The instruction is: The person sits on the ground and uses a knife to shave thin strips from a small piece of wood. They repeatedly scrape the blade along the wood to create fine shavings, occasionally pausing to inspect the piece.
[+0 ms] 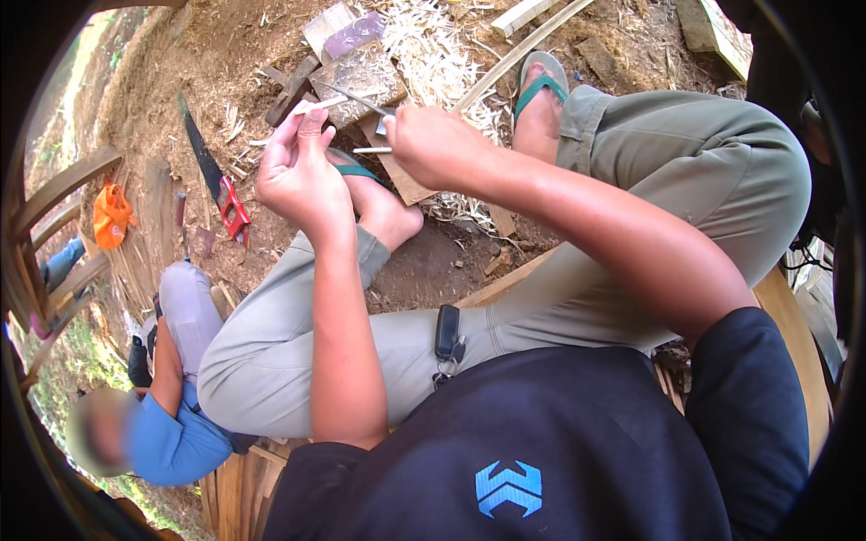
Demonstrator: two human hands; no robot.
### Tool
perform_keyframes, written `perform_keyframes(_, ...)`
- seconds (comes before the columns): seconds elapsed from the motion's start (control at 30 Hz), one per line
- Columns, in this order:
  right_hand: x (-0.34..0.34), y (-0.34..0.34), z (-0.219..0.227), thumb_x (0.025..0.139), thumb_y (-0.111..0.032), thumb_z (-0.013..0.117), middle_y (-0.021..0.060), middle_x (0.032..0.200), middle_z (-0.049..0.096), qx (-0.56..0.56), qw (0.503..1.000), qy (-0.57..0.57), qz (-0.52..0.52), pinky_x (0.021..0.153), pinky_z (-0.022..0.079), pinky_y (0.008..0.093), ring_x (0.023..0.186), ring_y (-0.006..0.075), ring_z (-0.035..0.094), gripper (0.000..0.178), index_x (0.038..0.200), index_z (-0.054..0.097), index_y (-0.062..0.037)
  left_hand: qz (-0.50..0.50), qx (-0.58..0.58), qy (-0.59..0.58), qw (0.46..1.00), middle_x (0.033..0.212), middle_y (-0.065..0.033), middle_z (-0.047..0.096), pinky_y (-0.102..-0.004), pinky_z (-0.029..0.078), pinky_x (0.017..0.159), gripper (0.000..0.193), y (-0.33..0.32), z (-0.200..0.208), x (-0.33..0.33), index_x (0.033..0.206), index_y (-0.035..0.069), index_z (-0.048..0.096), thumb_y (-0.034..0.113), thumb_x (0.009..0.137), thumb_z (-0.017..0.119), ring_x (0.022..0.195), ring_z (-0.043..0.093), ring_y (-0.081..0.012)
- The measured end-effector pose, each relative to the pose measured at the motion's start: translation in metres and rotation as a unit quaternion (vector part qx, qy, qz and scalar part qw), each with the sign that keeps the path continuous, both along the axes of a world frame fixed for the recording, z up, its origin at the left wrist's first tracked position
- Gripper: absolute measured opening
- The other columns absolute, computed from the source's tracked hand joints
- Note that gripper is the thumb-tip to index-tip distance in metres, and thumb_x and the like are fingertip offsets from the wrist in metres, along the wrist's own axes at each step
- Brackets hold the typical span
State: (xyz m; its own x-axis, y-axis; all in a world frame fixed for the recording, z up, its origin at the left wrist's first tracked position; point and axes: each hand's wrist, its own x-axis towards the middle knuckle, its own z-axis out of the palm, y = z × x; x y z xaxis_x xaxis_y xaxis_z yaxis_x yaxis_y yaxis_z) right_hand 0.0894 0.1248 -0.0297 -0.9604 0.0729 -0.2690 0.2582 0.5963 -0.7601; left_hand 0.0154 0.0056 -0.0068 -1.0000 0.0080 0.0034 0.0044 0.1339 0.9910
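My left hand [302, 171] pinches a thin pale wood sliver [317, 105] between thumb and fingers, held up above my left foot. My right hand [431, 142] is closed around a knife handle; the slim dark blade [354, 97] points left and meets the sliver near my left fingertips. A second short pale stick [372, 150] pokes out left from under my right fist. Both hands hover over a wooden chopping block [365, 77] surrounded by pale shavings [433, 54].
A handsaw with a red handle [216, 185] lies on the dirt at left. An orange bag [110, 215] sits further left. A person in a blue shirt [176, 433] crouches lower left. Long bamboo strips [514, 56] and boards [713, 32] lie beyond my sandalled feet.
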Motion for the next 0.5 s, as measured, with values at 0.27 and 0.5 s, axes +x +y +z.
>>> perform_keyframes(0.27,0.001,-0.013,0.0,0.099,-0.017,0.038,0.0272,0.081,0.065,0.05,0.991,0.122,-0.031,0.073,0.052,0.052,0.077,0.0456,0.065,0.036,0.087,0.061,0.0085,0.004,0.0,-0.003,1.0,0.091,-0.0136,0.07,-0.0242,0.059,0.066,0.021,0.001,0.0,-0.002,0.1,-0.011,0.067,0.004,0.087,0.072,0.08,0.068,-0.0151)
perform_keyframes(0.5,-0.004,-0.011,0.005,0.099,-0.019,0.038,0.0286,0.081,0.064,-0.016,0.998,0.035,-0.051,0.073,0.052,0.0538,0.079,0.0458,0.065,0.038,0.086,0.061,0.0078,0.005,-0.014,-0.003,1.0,0.09,-0.0136,0.071,-0.0242,0.059,0.066,0.022,0.0,0.0,0.0,0.1,-0.011,0.067,0.005,0.087,0.073,0.078,0.068,-0.0146)
